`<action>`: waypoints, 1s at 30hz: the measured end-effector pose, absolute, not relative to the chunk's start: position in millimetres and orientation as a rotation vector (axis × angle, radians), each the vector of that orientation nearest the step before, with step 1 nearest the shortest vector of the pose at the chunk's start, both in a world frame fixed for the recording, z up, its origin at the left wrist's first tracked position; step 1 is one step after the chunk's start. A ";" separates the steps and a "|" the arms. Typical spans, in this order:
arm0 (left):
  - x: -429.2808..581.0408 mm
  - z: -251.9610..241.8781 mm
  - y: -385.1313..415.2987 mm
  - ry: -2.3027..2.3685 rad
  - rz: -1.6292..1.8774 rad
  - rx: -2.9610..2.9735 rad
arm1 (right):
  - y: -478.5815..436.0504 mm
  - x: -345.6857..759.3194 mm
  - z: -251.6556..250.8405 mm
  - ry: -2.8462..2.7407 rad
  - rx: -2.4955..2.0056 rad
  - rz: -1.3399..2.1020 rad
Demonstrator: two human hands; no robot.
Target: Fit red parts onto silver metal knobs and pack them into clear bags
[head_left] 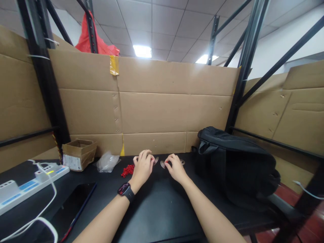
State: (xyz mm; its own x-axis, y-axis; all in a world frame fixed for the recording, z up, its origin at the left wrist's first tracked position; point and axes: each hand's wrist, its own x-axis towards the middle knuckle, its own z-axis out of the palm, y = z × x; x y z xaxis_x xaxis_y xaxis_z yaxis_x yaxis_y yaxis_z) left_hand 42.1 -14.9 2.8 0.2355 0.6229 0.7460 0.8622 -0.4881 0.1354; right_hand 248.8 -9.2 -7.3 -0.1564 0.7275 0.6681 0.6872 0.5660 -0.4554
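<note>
Both hands are over the far part of the black table. My left hand (144, 163), with a dark watch on its wrist, pinches a small shiny round disc (156, 161) between thumb and fingers. Facing it, my right hand (175, 167) grips another small round disc (162, 164) by its edge. A narrow gap separates the two discs. Their exact kind is too small to tell. Just behind my right hand a ring-shaped piece (182, 162) lies on the table. A heap of red chain-like pieces (128, 170) lies left of my left hand, partly covered by it.
A black backpack (235, 162) stands on the right. At the left are a clear plastic bag (107, 162), an open cardboard box (79, 153), a dark tablet (73, 209) and a white power strip (22, 190) with cables. Cardboard panels (154, 111) wall off the back.
</note>
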 end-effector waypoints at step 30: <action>49.7 -10.9 -11.9 -1.740 -1.502 -2.485 | -21.5 222.7 -13.0 -1.555 -0.816 0.910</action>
State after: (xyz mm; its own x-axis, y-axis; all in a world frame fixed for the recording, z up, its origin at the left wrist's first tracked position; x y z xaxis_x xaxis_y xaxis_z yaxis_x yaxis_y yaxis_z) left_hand 49.7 -11.9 -10.9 0.0915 0.8506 0.5179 0.6364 -0.4499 0.6265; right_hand 222.7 -21.5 -13.0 -0.1588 0.8754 0.4565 0.0306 0.4665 -0.8840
